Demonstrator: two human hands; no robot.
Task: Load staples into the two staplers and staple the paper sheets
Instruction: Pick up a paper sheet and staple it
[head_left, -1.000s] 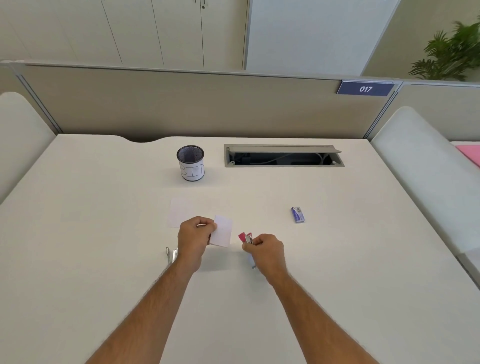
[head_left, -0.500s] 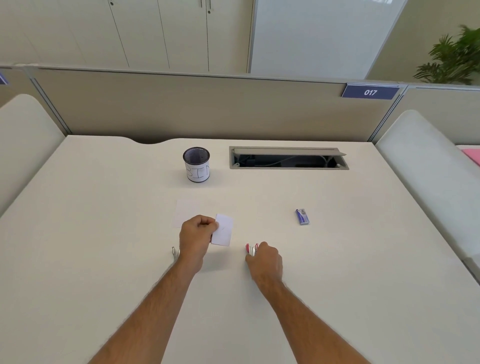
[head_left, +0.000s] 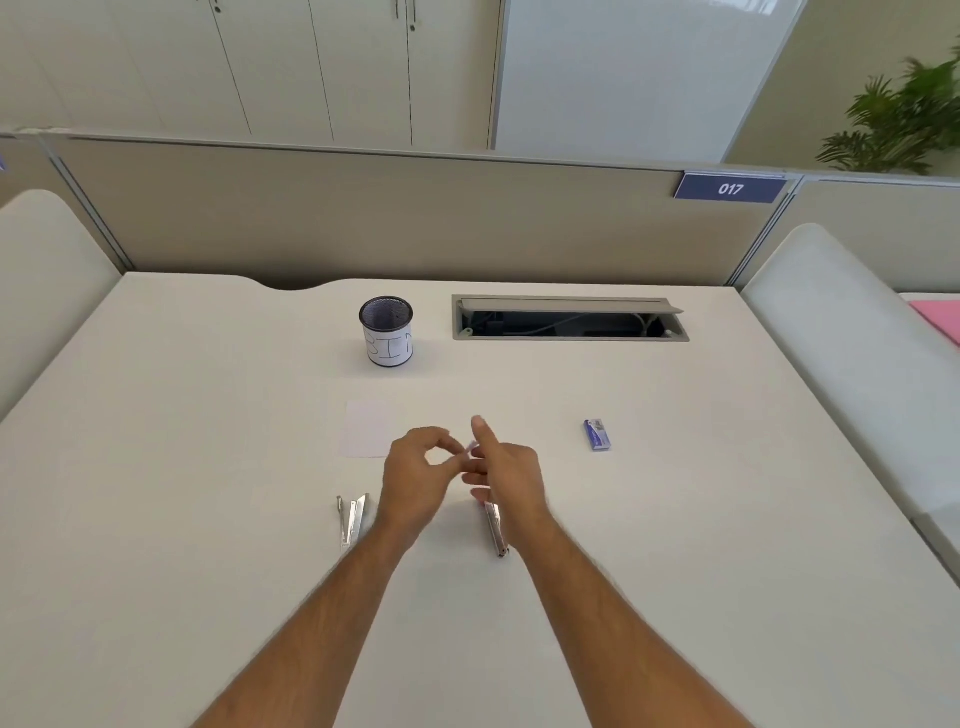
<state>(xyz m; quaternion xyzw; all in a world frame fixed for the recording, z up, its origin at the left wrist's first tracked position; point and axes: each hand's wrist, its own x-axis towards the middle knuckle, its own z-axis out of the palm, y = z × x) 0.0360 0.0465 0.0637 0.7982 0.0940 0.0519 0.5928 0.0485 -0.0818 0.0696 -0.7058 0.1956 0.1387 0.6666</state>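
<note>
Currently the right hand (head_left: 506, 467) is being held over the stapler (head_left: 494, 527), whose long axis is running toward the wearer, forefinger extended, grasp indeterminable through blur; the left hand (head_left: 418, 475), thumb and forefinger ringed, seemingly empty, is being held beside it. Paper sheet (head_left: 366, 428) and staple box (head_left: 597, 434) are lying beyond on the white desk (head_left: 208, 467), inside a partitioned cubicle

right hand (head_left: 506, 475) let go of pink stapler (head_left: 494, 525), which now lies flat on desk (head_left: 208, 519) under the wrist; hand lifted, index finger out, moved in to meet left hand (head_left: 415, 480). Small paper sheet no longer visible in left pinch, only a blurred pale bit between the two hands' fingertips; camera tilted up a little
</note>
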